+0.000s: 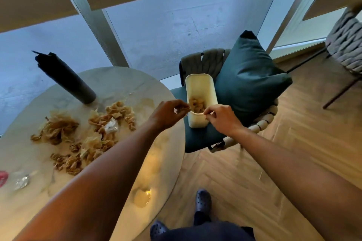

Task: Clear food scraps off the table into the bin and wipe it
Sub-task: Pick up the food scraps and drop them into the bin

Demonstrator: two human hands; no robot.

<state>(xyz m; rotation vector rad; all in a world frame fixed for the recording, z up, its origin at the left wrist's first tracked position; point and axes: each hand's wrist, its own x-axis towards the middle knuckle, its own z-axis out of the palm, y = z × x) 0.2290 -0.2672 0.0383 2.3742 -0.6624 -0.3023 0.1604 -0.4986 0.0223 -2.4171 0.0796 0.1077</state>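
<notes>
While scraps pass from table to bin, both hands meet at the bin's near end.

Left hand [168, 112]: fingers curled, pinching a small scrap at the fingertips, held just over the bin's near left edge; probably poised there so the scrap falls inside.

Right hand [220, 116]: fingers curled round the bin's near right rim; apparently steadying it so it does not tip on the soft seat.

Bin [200, 92]: cream, oblong, open-topped; stands on a chair [197, 60] seat just beside the table's edge, likely so the carry is short. Some scraps already lie inside.

Scraps [82, 133]: brown, crumpled, papery pieces spread across the table's middle, well apart from the bin; most are uncleared.

Table [121, 78]: round, pale, marbled; smears show near the far edge and a yellowish patch near the front edge, so wiping is not yet done.

Bottle [64, 78]: dark, upright at the far side, beside the scraps.

Foil [22, 181]: crumpled bit at the left edge, next to something red, cut off by the frame.

Cushion [248, 76]: teal, leaning on the chair beside the bin.

Cloth: none in view.

Progress: early, judged by the remaining pile.
</notes>
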